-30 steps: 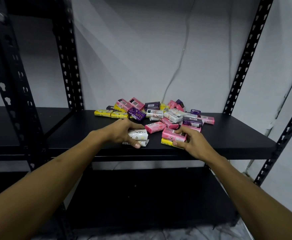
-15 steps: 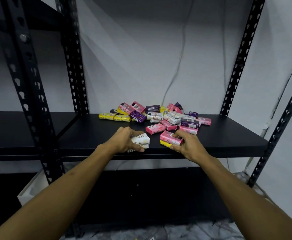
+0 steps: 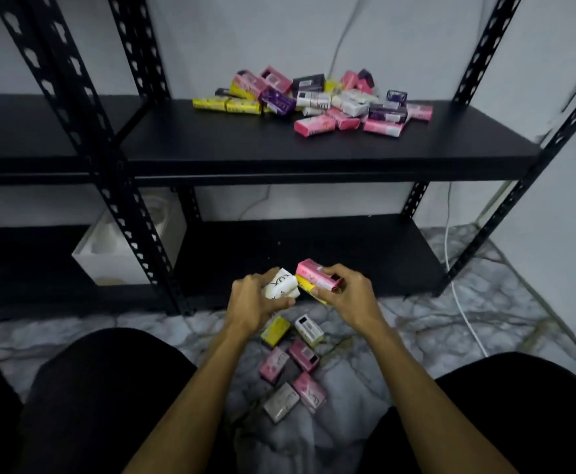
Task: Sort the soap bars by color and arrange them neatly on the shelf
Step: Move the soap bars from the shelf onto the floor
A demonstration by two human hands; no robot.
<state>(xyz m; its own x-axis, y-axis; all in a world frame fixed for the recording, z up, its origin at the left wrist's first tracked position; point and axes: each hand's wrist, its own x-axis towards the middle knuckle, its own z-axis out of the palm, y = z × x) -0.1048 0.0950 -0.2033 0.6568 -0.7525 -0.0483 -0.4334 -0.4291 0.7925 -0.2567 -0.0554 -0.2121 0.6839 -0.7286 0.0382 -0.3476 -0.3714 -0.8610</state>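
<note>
Low in front of the black metal shelf unit, over the marble-patterned floor (image 3: 416, 323), two bare hands are held close together. The left hand (image 3: 252, 302) curls its fingers round white wrapped soap bars (image 3: 281, 283). The right hand (image 3: 346, 295) pinches a pink boxed soap bar (image 3: 314, 272) stacked on a yellow soap bar (image 3: 305, 283); the two loads nearly touch. Just below the hands, six loose bars lie on the floor (image 3: 293, 364) between the person's dark-clothed knees: one yellow, one white, three pink and one silvery grey. Behind the hands is the unit's lowest black shelf (image 3: 365, 254). Above it, the middle black shelf (image 3: 211, 142) carries a jumbled pile of soap bars (image 3: 314, 100) toward its back, in yellow, pink, purple and white wrappers. To the left, behind a perforated black upright (image 3: 108, 186), sits an open white box (image 3: 122, 254). A white cable (image 3: 461, 302) trails down the wall and across the floor on the right.
</note>
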